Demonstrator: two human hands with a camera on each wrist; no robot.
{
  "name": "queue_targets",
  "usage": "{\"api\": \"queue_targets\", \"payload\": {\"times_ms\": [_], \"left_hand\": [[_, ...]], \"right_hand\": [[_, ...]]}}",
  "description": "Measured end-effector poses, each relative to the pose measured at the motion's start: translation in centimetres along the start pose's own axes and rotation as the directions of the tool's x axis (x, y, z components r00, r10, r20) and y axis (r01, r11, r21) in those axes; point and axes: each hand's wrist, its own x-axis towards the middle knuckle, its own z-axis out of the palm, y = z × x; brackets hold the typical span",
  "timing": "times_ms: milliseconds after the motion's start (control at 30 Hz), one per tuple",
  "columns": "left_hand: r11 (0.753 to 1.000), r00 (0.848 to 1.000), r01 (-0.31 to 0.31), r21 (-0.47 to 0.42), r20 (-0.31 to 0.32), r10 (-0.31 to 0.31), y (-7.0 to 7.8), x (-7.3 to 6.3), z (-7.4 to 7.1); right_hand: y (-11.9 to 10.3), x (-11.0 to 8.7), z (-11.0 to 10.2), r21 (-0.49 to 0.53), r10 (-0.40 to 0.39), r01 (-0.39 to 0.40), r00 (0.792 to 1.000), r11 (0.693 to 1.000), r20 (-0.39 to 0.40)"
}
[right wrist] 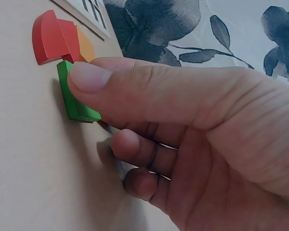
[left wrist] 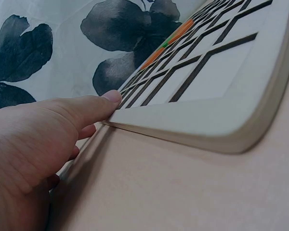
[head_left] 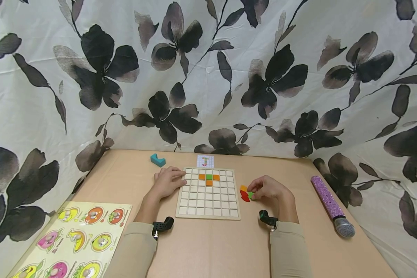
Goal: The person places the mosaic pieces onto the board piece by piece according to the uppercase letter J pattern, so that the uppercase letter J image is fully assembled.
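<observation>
A white grid board point(head_left: 208, 218) lies on the table. In its upper rows sit a green square point(head_left: 209, 177) and several orange squares point(head_left: 209, 183). My left hand point(head_left: 168, 181) rests at the board's left edge, its thumb touching the rim in the left wrist view and its fingers fairly straight. To the right of the board, my right hand point(head_left: 271, 189) pinches a green block point(right wrist: 65, 91) between thumb and index finger, close over the table. Red blocks point(right wrist: 45, 38) and an orange block point(right wrist: 84, 43) lie right beside the green one.
Behind the board is a small card point(head_left: 205, 161) with a coloured figure on a grid. A teal angled block point(head_left: 158, 160) lies at the back left. A fruit puzzle board point(head_left: 87, 235) occupies the front left, and a glittery purple microphone point(head_left: 328, 197) lies at the right.
</observation>
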Motion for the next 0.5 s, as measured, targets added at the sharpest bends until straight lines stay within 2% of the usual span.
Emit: {"api": "queue_targets", "payload": {"times_ms": [500], "left_hand": [[1.0, 1.0, -0.014, 0.003, -0.007, 0.014, -0.01, 0.0, -0.03]], "right_hand": [[-0.38, -0.01, 0.34, -0.02, 0.043, -0.043, 0.999, 0.999, -0.023]]}}
